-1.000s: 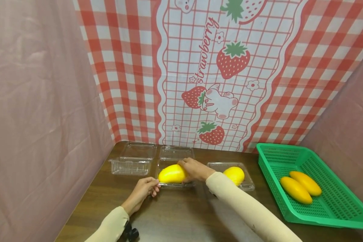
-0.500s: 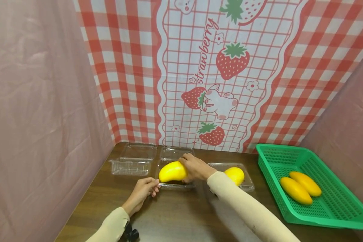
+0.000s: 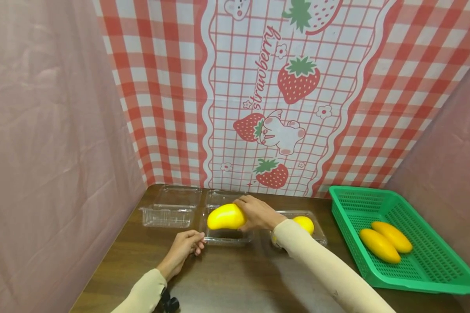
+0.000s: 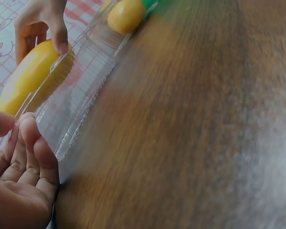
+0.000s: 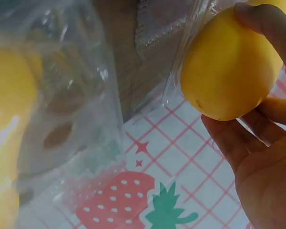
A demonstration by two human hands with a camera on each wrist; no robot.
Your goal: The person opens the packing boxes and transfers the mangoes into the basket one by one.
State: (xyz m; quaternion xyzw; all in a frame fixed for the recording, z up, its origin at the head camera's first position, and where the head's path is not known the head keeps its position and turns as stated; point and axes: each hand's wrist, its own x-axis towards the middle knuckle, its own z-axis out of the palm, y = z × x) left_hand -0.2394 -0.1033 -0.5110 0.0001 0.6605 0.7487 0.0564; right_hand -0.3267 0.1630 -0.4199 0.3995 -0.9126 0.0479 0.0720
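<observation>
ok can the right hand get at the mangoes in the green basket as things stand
Probably not: the right hand grips a mango at the middle clear box. With that hand freed, likely yes, since the basket is open on top and nothing covers its two mangoes.

Behind the bare left hand [image 3: 183, 250], the forearm is covered by a plain cream fabric sleeve [image 3: 141, 292]; just beside its cuff, a small black rounded device [image 3: 172, 304] is seen. Behind the bare right hand [image 3: 260, 214], a matching long, close-fitting cream fabric sleeve [image 3: 321, 261] is worn.
</observation>
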